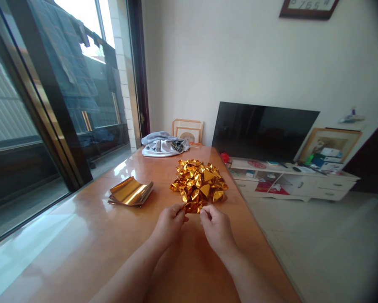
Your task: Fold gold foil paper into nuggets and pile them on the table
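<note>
Between my two hands is a small folded piece of gold foil paper (193, 208), gripped at both ends. My left hand (171, 221) pinches its left end with thumb and fingers. At its right end, my right hand (216, 225) is closed in the same way. Just behind it lies a heap of folded gold foil pieces (201, 179), shiny and pointed, partly touching it in view. A stack of flat gold foil sheets (130, 191) rests on the wooden table (119, 248) left of my hands, its edges curling up.
Grey folded clothing (163, 145) lies at the table's far end, with framed pictures (189, 130) behind it against the wall. Along the right runs the table's edge (255, 219). Beyond it stand a white cabinet (327, 185) and a television (264, 132). A glass sliding door (50, 105) is on the left.
</note>
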`<state>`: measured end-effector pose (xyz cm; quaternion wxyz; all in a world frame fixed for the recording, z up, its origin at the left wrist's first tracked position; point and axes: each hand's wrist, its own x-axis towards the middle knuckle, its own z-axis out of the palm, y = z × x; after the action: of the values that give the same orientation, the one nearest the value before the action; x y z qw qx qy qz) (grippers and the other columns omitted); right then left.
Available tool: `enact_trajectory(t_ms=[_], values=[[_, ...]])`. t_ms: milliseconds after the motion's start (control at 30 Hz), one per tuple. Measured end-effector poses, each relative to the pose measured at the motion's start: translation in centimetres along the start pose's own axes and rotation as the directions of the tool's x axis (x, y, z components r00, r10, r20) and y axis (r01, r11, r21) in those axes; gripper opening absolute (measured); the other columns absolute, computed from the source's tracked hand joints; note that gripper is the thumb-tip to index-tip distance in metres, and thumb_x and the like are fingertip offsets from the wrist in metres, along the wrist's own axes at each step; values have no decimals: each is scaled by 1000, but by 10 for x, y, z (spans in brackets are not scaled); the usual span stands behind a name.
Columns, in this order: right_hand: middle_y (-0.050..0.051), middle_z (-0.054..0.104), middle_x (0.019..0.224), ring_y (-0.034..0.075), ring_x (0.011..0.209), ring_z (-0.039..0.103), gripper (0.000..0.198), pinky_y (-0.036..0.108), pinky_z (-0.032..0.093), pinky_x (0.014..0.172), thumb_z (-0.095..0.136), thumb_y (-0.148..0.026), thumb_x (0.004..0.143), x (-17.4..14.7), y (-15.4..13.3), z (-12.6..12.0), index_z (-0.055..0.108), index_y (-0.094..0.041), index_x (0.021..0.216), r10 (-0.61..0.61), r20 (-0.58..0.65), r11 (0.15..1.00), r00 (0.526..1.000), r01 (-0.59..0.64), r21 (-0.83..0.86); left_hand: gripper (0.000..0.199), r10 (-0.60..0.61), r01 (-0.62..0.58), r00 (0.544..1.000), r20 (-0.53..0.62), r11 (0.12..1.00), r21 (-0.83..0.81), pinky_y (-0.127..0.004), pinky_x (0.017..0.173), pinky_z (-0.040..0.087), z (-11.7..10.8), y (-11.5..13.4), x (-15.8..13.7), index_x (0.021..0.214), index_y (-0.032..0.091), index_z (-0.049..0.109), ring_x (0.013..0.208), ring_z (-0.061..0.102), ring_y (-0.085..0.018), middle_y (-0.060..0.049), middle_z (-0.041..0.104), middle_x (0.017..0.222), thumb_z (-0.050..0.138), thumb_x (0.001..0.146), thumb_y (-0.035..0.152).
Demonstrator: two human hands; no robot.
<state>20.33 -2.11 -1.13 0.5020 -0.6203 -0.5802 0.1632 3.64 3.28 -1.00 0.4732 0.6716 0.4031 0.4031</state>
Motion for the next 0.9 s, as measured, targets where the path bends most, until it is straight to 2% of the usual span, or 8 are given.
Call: enact_trajectory(t_ms=[100, 233, 433, 533, 633, 767, 900], values=[[1, 69, 68, 18, 61, 61, 22, 26, 42, 56, 52, -35, 92, 1, 1, 1, 70, -22, 89, 7, 34, 1000, 999, -7, 12, 39, -30, 30, 1000, 7, 999, -40, -30, 70, 54, 1, 0, 0, 120, 17, 72, 76, 68, -19, -6, 75, 91, 51, 89, 29], [3, 73, 78, 19, 63, 63, 26, 27, 46, 59, 52, -35, 92, 1, 6, 3, 71, -21, 103, 19, 53, 999, 998, -21, 42, 40, -55, 61, 997, 53, 992, -114, -29, 69, 53, 2, 2, 0, 121, 18, 71, 74, 64, -16, -7, 75, 99, 52, 87, 25], [3, 72, 79, 19, 68, 65, 32, 27, 50, 61, 54, -41, 91, 0, 7, 5, 72, -19, 106, 37, 65, 994, 997, -44, 104, 41, -50, 54, 998, 30, 987, -149, -27, 69, 52, -1, -3, 5, 119, 13, 71, 76, 64, -17, -10, 75, 105, 61, 85, 33], [3, 72, 80, 19, 69, 65, 34, 27, 51, 64, 54, -43, 92, -4, 4, 5, 71, -19, 109, 25, 74, 993, 997, -33, 111, 41, -17, 18, 1000, 10, 996, -89, -29, 73, 51, -3, -8, 8, 117, 13, 72, 85, 67, -21, -11, 75, 108, 65, 84, 37], [3, 71, 81, 19, 70, 65, 34, 27, 51, 65, 54, -42, 93, -7, 1, 5, 70, -19, 110, 3, 81, 996, 997, -11, 90, 37, 34, -33, 999, -16, 999, 29, -29, 77, 50, -5, -10, 10, 112, 14, 73, 89, 68, -24, -10, 76, 103, 66, 84, 38], [3, 68, 76, 19, 68, 63, 35, 27, 51, 64, 53, -42, 93, -8, 3, 6, 70, -17, 111, -11, 93, 997, 996, 3, 78, 31, 93, -85, 994, -54, 988, 132, -27, 75, 48, -5, -10, 9, 107, 17, 75, 87, 69, -23, -8, 77, 101, 63, 86, 36], [4, 69, 78, 19, 68, 64, 38, 28, 52, 64, 53, -44, 93, -8, 9, 8, 70, -16, 113, 1, 88, 996, 996, -9, 89, 29, 95, -80, 993, -72, 979, 185, -26, 70, 45, -4, -12, 10, 105, 17, 75, 80, 68, -21, -8, 77, 97, 61, 87, 34]])
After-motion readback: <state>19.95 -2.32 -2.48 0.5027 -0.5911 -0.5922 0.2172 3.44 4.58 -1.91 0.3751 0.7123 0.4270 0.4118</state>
